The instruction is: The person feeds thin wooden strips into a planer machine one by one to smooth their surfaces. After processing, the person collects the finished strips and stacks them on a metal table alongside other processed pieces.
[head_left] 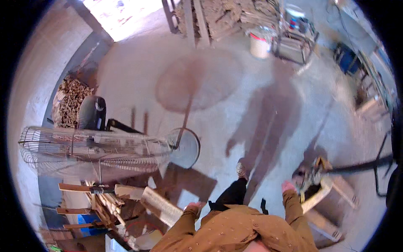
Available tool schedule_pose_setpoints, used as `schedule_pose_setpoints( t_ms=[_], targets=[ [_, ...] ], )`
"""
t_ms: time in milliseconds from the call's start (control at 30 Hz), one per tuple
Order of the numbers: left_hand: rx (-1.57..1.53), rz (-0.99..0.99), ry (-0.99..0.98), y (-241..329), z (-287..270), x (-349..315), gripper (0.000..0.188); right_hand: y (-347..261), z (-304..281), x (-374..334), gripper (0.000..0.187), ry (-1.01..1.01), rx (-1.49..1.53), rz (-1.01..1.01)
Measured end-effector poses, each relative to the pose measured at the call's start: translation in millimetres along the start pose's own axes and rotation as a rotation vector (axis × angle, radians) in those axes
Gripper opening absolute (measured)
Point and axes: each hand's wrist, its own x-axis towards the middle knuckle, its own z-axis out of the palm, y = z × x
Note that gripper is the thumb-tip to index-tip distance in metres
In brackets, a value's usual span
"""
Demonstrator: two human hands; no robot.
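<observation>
My left hand (pixel 193 205) hangs low at my left side, close to the end of a thick pale wooden board (pixel 161 206). Its fingers are too small and blurred to read, and whether it touches the board is unclear. My right hand (pixel 288 186) is out on my other side, by a wooden stand (pixel 317 195) with a cluttered machine or tool (pixel 310 175) on top. Blur hides how those fingers are bent; nothing shows plainly in them. One foot (pixel 241 170) is forward on the concrete floor.
A large caged pedestal fan (pixel 92 149) with a round base (pixel 184 148) stands at left, above stacked wood strips (pixel 100 206). Far off are a wood pile (pixel 231 17), a white bucket (pixel 259 45) and a metal-framed stand (pixel 295 44). A dark bar (pixel 361 165) crosses at right.
</observation>
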Motion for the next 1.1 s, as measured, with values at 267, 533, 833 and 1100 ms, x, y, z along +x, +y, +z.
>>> schedule_pose_setpoints(
  t_ms=[267, 533, 833, 1100],
  targets=[
    [0.025, 0.148, 0.035, 92, -155, 255, 0.041, -189, -131, 105, 0.061, -0.268, -0.042, -0.248],
    [-0.888, 0.209, 0.44, 167, -574, 356, 0.07, -319, -213, 290, 0.044, -0.282, -0.279, -0.143],
    [-0.592, -0.565, 0.03, -86, -559, 419, 0.061, -718, -246, 462, 0.034, -0.336, -0.491, -0.676],
    [-1.064, -1.05, 0.154, -246, -534, 430, 0.06, -1163, -244, 609, 0.034, -0.513, 0.262, -0.484]
  ],
)
